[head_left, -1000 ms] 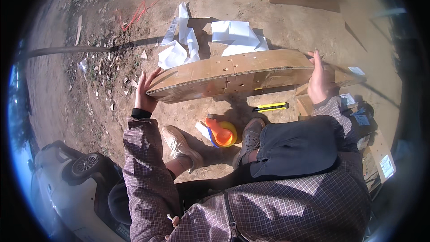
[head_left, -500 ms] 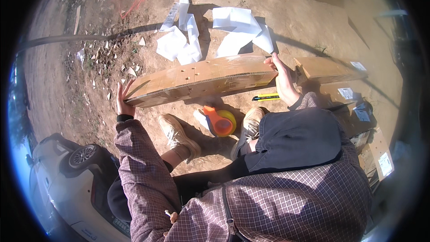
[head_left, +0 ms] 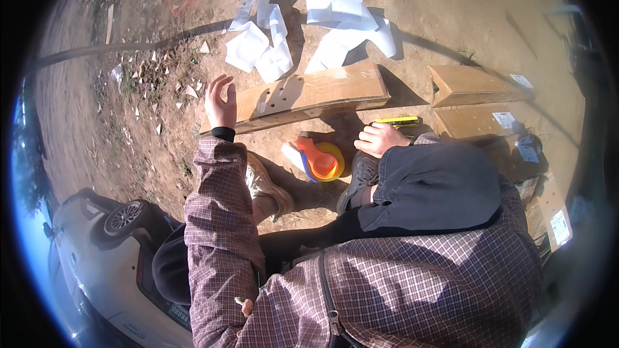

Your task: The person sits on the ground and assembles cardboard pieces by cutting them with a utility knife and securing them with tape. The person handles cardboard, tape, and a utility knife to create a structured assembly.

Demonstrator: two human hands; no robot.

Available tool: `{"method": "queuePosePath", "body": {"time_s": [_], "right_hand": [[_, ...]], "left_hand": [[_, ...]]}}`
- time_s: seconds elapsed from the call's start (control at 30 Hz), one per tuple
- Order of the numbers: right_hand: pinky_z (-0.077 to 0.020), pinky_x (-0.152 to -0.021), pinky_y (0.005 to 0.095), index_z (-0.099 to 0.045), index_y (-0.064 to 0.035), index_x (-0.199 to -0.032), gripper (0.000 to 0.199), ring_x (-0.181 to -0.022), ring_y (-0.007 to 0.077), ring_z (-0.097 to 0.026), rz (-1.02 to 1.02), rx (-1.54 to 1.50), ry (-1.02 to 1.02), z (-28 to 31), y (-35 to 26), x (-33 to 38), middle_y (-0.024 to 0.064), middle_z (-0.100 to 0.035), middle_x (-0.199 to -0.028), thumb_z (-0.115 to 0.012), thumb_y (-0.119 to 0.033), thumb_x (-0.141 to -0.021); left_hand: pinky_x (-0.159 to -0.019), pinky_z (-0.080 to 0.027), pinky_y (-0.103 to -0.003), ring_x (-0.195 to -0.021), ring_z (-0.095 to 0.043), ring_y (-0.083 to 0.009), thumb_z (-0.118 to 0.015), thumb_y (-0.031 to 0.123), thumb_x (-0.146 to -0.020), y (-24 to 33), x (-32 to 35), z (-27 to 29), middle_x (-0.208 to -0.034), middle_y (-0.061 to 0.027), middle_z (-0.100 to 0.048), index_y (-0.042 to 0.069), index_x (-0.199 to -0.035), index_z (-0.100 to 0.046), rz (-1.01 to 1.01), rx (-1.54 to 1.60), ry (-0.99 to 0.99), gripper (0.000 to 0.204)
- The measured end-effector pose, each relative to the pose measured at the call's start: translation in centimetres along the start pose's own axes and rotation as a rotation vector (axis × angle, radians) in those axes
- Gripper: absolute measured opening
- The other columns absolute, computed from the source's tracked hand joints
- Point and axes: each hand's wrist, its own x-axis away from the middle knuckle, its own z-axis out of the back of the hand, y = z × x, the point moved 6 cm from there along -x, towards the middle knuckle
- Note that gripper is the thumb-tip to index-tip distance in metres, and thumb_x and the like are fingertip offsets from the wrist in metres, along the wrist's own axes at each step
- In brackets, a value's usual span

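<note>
A long cardboard box (head_left: 322, 96) lies on the dirt in front of me, with a few holes in its top and clear tape near its right end. My left hand (head_left: 220, 104) is over the box's left end, fingers apart and bent, gripping nothing; whether it touches the cardboard I cannot tell. By my right knee, my right hand (head_left: 380, 139) has its fingers curled together, with nothing visible in them. Just beyond those knuckles lies a yellow utility knife (head_left: 397, 120). Between my shoes sits an orange tape dispenser (head_left: 320, 160) with yellow and blue parts.
Crumpled white paper sheets (head_left: 335, 22) lie beyond the box. Folded cardboard pieces (head_left: 477, 87) with white labels are on the right. Light scraps (head_left: 155, 84) litter the ground at left, near a black cable (head_left: 135, 46). A parked car (head_left: 97, 245) stands at lower left.
Both hands have let go of the cardboard box, which now rests on the ground. My right hand has come back toward my knee; the left has risen from the box's end.
</note>
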Motion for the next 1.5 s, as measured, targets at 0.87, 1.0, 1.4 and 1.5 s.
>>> {"method": "queuePosePath", "body": {"time_s": [0.87, 1.0, 1.4, 1.5], "right_hand": [[-0.0536, -0.057, 0.0384, -0.056, -0.0395, -0.144, 0.054, -0.062, 0.0254, -0.063, -0.158, -0.153, 0.007, 10.3, 4.9, -11.7, 0.0049, -0.059, -0.076, -0.063, -0.019, -0.094], [-0.0538, -0.057, 0.0379, -0.056, -0.0387, -0.145, 0.057, -0.063, 0.0241, -0.063, -0.129, -0.131, -0.042, 9.1, 4.7, -11.9, 0.0044, -0.059, -0.076, -0.063, -0.017, -0.092], [-0.0526, -0.060, 0.0356, -0.056, -0.0365, -0.145, 0.071, -0.070, 0.0240, -0.064, -0.345, 0.194, -0.456, 18.9, 8.7, -0.3, 0.0064, -0.059, -0.080, -0.067, -0.005, -0.082], [-0.0533, -0.064, 0.0383, -0.060, -0.0277, -0.141, 0.058, -0.074, 0.0292, -0.066, -0.612, 0.080, -0.348, 20.9, 9.7, 1.4, 0.0118, -0.063, -0.083, -0.069, -0.011, -0.086]], "left_hand": [[-0.120, -0.009, -0.053, -0.123, -0.058, -0.0174, -0.072, 0.040, -0.092, 5.4, 8.9, -5.9, -0.114, 0.0082, -0.070, 0.022, -0.103, -0.075, 0.053, -0.016, -0.104, 0.021], [-0.119, -0.010, -0.053, -0.121, -0.058, -0.0168, -0.075, 0.038, -0.090, 5.2, 8.9, -5.9, -0.112, 0.0087, -0.071, 0.024, -0.102, -0.076, 0.026, -0.037, -0.082, 0.019], [-0.120, -0.015, -0.051, -0.124, -0.056, -0.0177, -0.078, 0.031, -0.086, 5.1, 9.0, -5.3, -0.120, 0.0068, -0.069, 0.023, -0.109, -0.074, 0.034, -0.082, -0.063, 0.025], [-0.116, -0.026, -0.050, -0.120, -0.057, -0.0242, -0.076, 0.016, -0.084, 9.0, 8.7, -4.2, -0.117, 0.0002, -0.067, 0.019, -0.111, -0.073, -0.117, -0.146, 0.054, 0.027]]}}
